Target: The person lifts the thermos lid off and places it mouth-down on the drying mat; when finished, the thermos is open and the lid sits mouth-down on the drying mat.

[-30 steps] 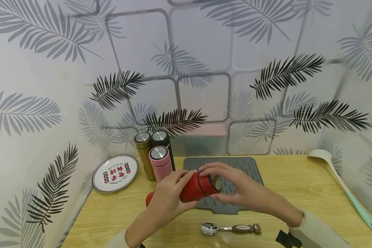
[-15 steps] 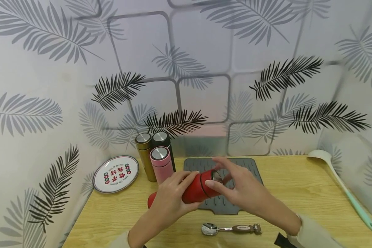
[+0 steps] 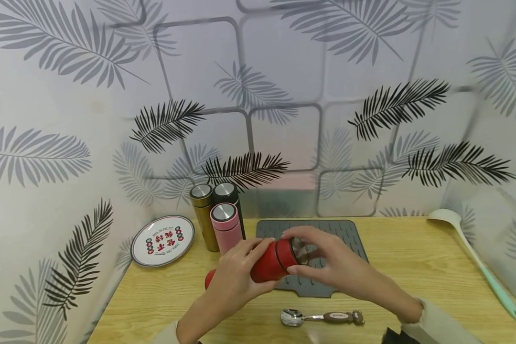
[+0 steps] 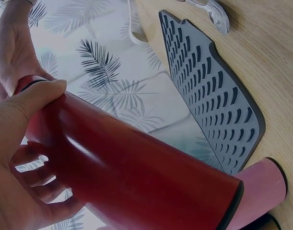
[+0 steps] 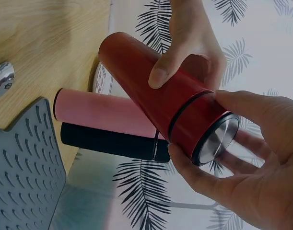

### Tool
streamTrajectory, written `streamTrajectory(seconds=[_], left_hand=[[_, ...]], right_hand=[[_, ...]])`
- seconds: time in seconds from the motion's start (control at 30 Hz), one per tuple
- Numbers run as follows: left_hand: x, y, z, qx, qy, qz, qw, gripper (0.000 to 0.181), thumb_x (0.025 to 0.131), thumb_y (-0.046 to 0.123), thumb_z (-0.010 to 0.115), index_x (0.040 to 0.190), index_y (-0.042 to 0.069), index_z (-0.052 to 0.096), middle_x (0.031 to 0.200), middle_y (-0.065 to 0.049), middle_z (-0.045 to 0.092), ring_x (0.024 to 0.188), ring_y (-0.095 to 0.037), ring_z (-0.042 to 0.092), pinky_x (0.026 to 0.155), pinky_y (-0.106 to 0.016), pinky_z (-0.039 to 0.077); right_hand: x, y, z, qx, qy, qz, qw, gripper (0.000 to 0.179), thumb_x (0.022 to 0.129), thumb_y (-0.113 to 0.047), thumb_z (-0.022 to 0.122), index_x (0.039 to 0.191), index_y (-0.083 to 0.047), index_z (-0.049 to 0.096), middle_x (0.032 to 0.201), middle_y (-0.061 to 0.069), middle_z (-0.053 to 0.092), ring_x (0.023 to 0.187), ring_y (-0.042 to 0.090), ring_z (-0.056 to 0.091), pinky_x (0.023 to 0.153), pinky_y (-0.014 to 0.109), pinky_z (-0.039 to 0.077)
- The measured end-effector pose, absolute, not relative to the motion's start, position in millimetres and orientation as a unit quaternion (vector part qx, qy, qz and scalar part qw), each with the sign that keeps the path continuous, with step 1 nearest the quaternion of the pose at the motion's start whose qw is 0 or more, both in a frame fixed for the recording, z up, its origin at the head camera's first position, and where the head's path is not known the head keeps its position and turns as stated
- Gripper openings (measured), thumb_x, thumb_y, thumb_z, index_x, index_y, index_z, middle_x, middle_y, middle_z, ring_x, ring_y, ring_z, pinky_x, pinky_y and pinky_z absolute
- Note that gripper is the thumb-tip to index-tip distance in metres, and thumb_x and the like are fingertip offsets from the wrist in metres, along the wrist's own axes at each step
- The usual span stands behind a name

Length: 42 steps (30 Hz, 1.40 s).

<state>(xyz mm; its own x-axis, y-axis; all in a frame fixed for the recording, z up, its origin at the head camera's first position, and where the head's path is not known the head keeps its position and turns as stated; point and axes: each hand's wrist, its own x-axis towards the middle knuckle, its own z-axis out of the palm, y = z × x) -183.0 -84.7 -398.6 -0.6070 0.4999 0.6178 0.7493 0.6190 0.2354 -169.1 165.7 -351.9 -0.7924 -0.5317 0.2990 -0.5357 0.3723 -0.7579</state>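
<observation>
A red thermos (image 3: 264, 265) is held tilted above the table, its lid end to the right. My left hand (image 3: 234, 272) grips its body, thumb along one side and fingers round the other, as the left wrist view shows. At the other end, my right hand (image 3: 339, 260) holds the red lid (image 5: 196, 124) between thumb and fingertips. The lid has a silvery metal top (image 5: 220, 139) and sits against the body, with a dark ring at the seam. In the right wrist view, some right fingers are partly hidden behind the lid.
Gold (image 3: 205, 224), black (image 3: 225, 189) and pink (image 3: 227, 234) thermoses stand at the back left beside a printed plate (image 3: 163, 260). A grey ridged mat (image 3: 309, 286) lies behind the hands. A spoon (image 3: 322, 317) lies in front; a ladle (image 3: 477, 260) is at right.
My right hand turned back and loosened round the lid half a second ago, then came round it again with fingers over the top. The left hand and thermos stay nearly in place.
</observation>
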Motion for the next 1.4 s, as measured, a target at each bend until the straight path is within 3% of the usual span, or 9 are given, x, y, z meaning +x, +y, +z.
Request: streamTrajectory(seconds=[0.17,0.33,0.47,0.63,0.8,0.97,1.13,1.23,1.4], left_hand=[[-182.6,-85.6,-398.0,-0.358,-0.868,-0.237,0.251,0.072,0.072,0.034,0.098,0.134,0.011,0.068,0.12,-0.005,0.07,0.105,-0.019,0.067,0.084,-0.037,0.063],[-182.3,-84.0,-397.7,-0.364,-0.864,-0.234,0.257,0.074,0.072,0.033,0.098,0.135,0.011,0.068,0.121,-0.007,0.07,0.107,-0.021,0.067,0.085,-0.039,0.063],[-182.4,-82.7,-398.7,-0.368,-0.861,-0.237,0.26,0.073,0.072,0.032,0.098,0.136,0.011,0.068,0.121,-0.006,0.07,0.108,-0.021,0.068,0.087,-0.04,0.062],[-182.8,-82.0,-399.5,-0.37,-0.858,-0.234,0.267,0.073,0.072,0.032,0.098,0.135,0.011,0.068,0.12,-0.006,0.07,0.107,-0.02,0.068,0.087,-0.04,0.062],[-182.7,-80.6,-399.0,-0.371,-0.861,-0.22,0.269,0.073,0.072,0.033,0.098,0.136,0.012,0.068,0.12,-0.006,0.069,0.107,-0.02,0.067,0.088,-0.04,0.062],[-182.4,-80.8,-399.9,-0.367,-0.867,-0.212,0.261,0.075,0.072,0.035,0.098,0.137,0.013,0.067,0.122,-0.006,0.069,0.11,-0.021,0.067,0.089,-0.042,0.062],[-182.4,-81.9,-402.2,-0.362,-0.871,-0.211,0.255,0.075,0.072,0.036,0.098,0.137,0.012,0.067,0.123,-0.006,0.069,0.11,-0.021,0.067,0.089,-0.042,0.062],[-182.2,-82.0,-403.1,-0.36,-0.872,-0.204,0.261,0.075,0.073,0.037,0.097,0.136,0.013,0.067,0.122,-0.005,0.069,0.109,-0.021,0.066,0.089,-0.041,0.061],[-181.3,-79.5,-402.3,-0.362,-0.869,-0.185,0.282,0.076,0.071,0.036,0.098,0.136,0.014,0.067,0.121,-0.006,0.069,0.11,-0.023,0.066,0.088,-0.042,0.057]], right_hand=[[-170.5,168.9,-353.8,0.364,-0.82,0.441,0.016,0.057,0.091,-0.015,0.083,0.142,-0.021,0.058,0.153,0.008,0.054,0.127,0.023,0.063,0.095,0.035,0.06],[-168.0,166.6,-348.9,0.309,-0.85,0.421,0.067,0.063,0.094,-0.031,0.081,0.149,-0.024,0.051,0.149,0.004,0.057,0.126,0.026,0.063,0.095,0.042,0.059],[-166.8,163.8,-346.6,0.257,-0.863,0.426,0.084,0.054,0.102,-0.034,0.07,0.15,-0.019,0.051,0.143,0.008,0.061,0.118,0.028,0.067,0.084,0.038,0.062],[-164.6,161.3,-349.2,0.203,-0.887,0.413,0.048,0.058,0.1,-0.045,0.069,0.149,-0.018,0.052,0.137,0.01,0.065,0.101,0.018,0.073,0.066,0.027,0.06],[-164.4,160.9,-351.1,0.183,-0.873,0.451,-0.015,0.057,0.099,-0.046,0.071,0.143,-0.011,0.057,0.131,0.013,0.068,0.091,0.015,0.071,0.059,0.029,0.06],[-165.9,164.5,-354.0,0.227,-0.85,0.475,-0.022,0.053,0.099,-0.039,0.073,0.141,-0.01,0.059,0.128,0.014,0.068,0.102,0.023,0.072,0.069,0.029,0.063],[-167.3,170.5,-360.4,0.315,-0.828,0.463,-0.008,0.052,0.096,-0.023,0.079,0.143,-0.019,0.058,0.146,0.009,0.059,0.119,0.026,0.067,0.087,0.029,0.061],[-167.1,173.0,-363.3,0.348,-0.823,0.45,0.006,0.057,0.092,-0.014,0.081,0.143,-0.022,0.058,0.153,0.007,0.054,0.123,0.021,0.064,0.092,0.031,0.06],[-166.3,170.4,-366.4,0.325,-0.828,0.454,0.055,0.06,0.093,-0.019,0.082,0.146,-0.023,0.055,0.149,0.004,0.057,0.119,0.017,0.064,0.094,0.036,0.06]])
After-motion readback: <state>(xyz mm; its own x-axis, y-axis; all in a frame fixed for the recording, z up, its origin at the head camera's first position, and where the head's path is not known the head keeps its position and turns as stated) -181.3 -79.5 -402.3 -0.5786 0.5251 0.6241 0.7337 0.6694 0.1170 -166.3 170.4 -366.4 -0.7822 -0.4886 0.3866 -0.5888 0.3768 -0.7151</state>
